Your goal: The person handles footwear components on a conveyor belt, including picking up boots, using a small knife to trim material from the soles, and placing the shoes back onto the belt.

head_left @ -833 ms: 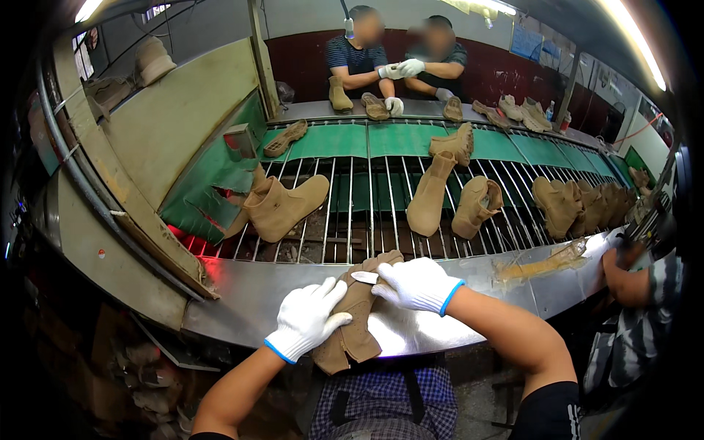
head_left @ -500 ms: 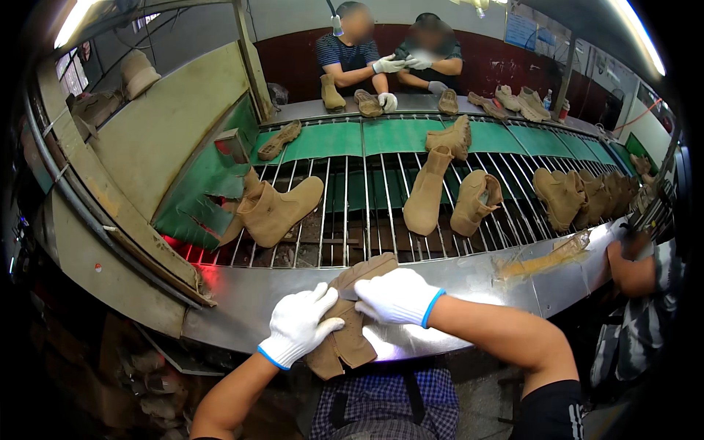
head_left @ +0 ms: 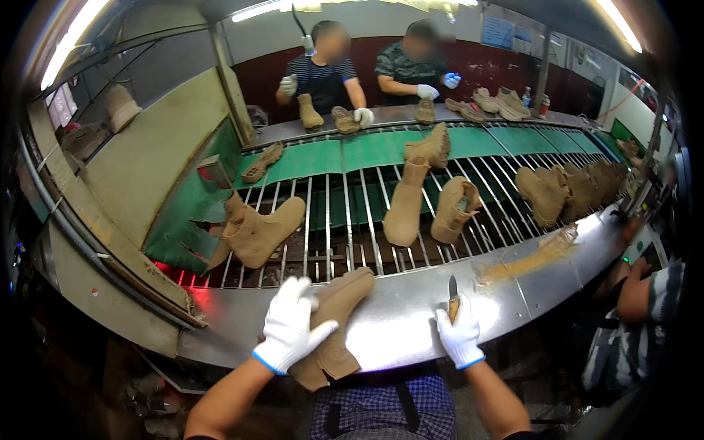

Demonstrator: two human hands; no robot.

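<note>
A tan boot (head_left: 341, 304) lies on the steel ledge at the front, its split shaft pointing toward me. My left hand (head_left: 287, 326), in a white knit glove with a blue cuff, rests against the boot's left side. Its fingers are stretched out and the thumb lies across the shaft. To the right, apart from the boot, my gloved right hand (head_left: 459, 336) is closed around a short knife (head_left: 453, 292). The dark blade points up and away from me, with part of the wooden handle showing above the fingers.
Beyond the steel ledge (head_left: 396, 315) runs a metal-bar conveyor (head_left: 352, 235) carrying several tan boots (head_left: 407, 205). A green belt strip (head_left: 374, 150) crosses its far side. Two people in gloves stand behind the far bench (head_left: 264, 136); another person's arm (head_left: 634, 297) shows at right.
My right hand has left the boot and moved right, now showing the knife. My left hand stays at the boot with its fingers lifted. Across the bench, the two people's hands have come apart.
</note>
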